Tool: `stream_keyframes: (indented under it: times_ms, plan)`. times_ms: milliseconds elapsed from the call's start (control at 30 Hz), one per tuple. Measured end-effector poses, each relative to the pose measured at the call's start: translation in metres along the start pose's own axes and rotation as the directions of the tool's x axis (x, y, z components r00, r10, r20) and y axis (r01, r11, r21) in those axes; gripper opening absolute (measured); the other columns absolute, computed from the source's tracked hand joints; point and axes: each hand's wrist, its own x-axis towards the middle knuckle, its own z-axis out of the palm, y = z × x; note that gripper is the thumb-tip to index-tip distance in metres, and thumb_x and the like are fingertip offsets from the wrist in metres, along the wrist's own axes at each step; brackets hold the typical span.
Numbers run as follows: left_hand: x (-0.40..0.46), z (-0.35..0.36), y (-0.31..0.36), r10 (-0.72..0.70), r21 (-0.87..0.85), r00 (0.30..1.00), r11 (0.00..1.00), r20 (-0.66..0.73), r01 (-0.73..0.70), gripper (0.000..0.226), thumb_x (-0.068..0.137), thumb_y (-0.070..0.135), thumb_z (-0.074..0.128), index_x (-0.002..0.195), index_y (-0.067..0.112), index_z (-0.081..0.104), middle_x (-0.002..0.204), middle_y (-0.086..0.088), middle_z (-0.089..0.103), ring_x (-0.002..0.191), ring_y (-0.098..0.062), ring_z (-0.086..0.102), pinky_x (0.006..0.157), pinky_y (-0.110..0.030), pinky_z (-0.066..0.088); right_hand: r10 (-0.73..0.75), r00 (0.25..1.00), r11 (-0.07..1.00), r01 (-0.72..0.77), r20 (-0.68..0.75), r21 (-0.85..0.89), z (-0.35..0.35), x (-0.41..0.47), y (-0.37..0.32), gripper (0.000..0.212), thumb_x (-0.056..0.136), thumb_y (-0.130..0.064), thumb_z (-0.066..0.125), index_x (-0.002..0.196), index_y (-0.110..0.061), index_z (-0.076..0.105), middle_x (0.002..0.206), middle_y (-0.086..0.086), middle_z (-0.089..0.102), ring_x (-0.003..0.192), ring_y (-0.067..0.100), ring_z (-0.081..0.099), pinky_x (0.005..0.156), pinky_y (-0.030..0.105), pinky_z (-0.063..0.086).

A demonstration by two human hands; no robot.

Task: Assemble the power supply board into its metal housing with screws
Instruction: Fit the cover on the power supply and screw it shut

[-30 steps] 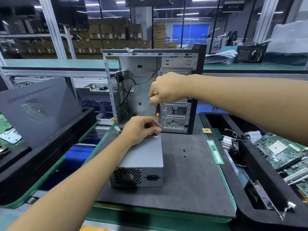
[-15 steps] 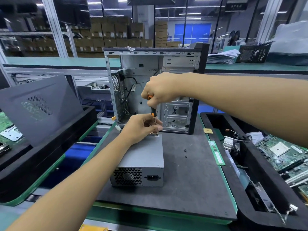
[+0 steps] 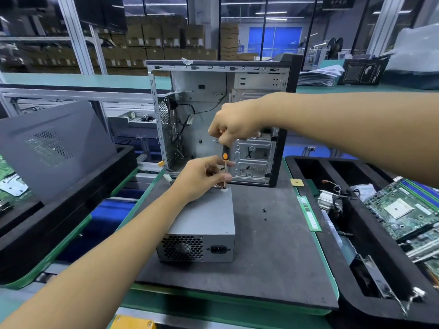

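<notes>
Raised slightly, right hand point(image 3: 234, 122) grips screwdriver point(image 3: 225, 160); left hand point(image 3: 202, 178) fingers still pinch its shaft.

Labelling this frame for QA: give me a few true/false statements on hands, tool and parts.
1. The right hand grips the screwdriver from above. True.
2. The left hand lies flat on the mat. False: its fingers steady the screwdriver shaft at the far top edge of the power supply housing.
3. The housing sits inside the computer case. False: it rests on the grey mat, in front of the open case.
4. Small loose screws lie on the mat right of the housing. True.
5. A green memory stick lies at the mat's right edge. True.
</notes>
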Motion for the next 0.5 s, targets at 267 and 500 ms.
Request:
stream_keyframes:
  times_ms: [267, 500]
  plan:
    - [0.003, 0.004, 0.002, 0.033, -0.002, 0.996, 0.999, -0.08, -0.034, 0.006, 0.089, 0.029, 0.079, 0.09, 0.024, 0.077, 0.079, -0.004, 0.077, 0.068, -0.013, 0.073, 0.061, -0.03, 0.061, 0.165, 0.984, 0.986, -0.164, 0.065, -0.014, 0.01, -0.015, 0.013, 0.016, 0.094, -0.029, 0.06, 0.089, -0.017, 0.052, 0.08, 0.0, 0.058, 0.071, 0.02, 0.05, 0.059, 0.036, 0.036]
    - [-0.002, 0.0, 0.006, 0.035, 0.09, 0.991, 0.996, -0.132, -0.024, 0.016, 0.091, 0.024, 0.079, 0.089, 0.018, 0.065, 0.08, -0.005, 0.074, 0.07, -0.035, 0.072, 0.066, -0.048, 0.064, -0.084, 0.994, 0.995, 0.08, -0.065, -0.054, -0.005, -0.016, 0.003, 0.023, 0.086, -0.015, 0.065, 0.091, -0.028, 0.047, 0.068, -0.008, 0.054, 0.055, 0.002, 0.054, 0.044, 0.018, 0.034]
